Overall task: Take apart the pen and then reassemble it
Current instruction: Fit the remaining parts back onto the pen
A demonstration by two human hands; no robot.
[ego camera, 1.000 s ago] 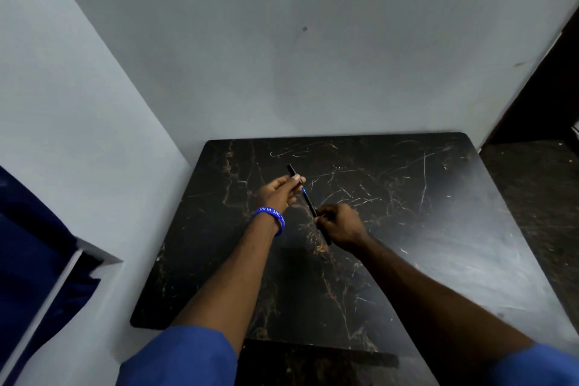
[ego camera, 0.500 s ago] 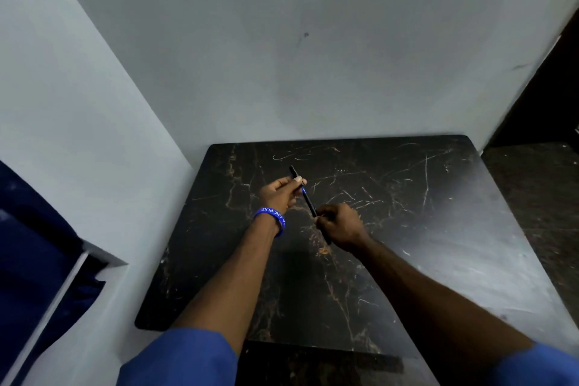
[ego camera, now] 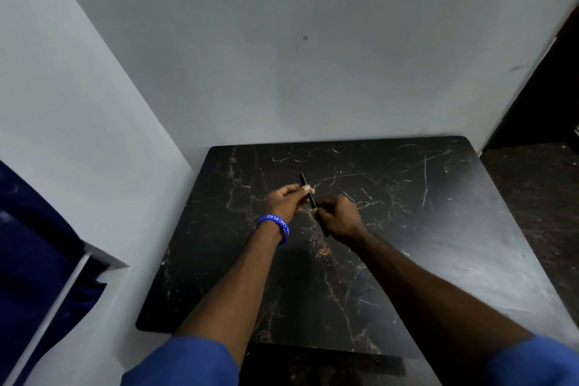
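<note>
Black pen [ego camera: 308, 194] held in the air above the dark marble table [ego camera: 423, 229], over its middle, slanted with one end toward the table's far edge; left hand [ego camera: 286, 202] closed round the pen's far part, thumb on the barrel; right hand [ego camera: 340, 218] closed round the near part, pen tip poking out below it; hands nearly touching; blue wristband [ego camera: 275, 226] on left wrist; blue sleeves [ego camera: 181, 363] over the table's near edge; grey wall [ego camera: 313, 56] behind the table.
</note>
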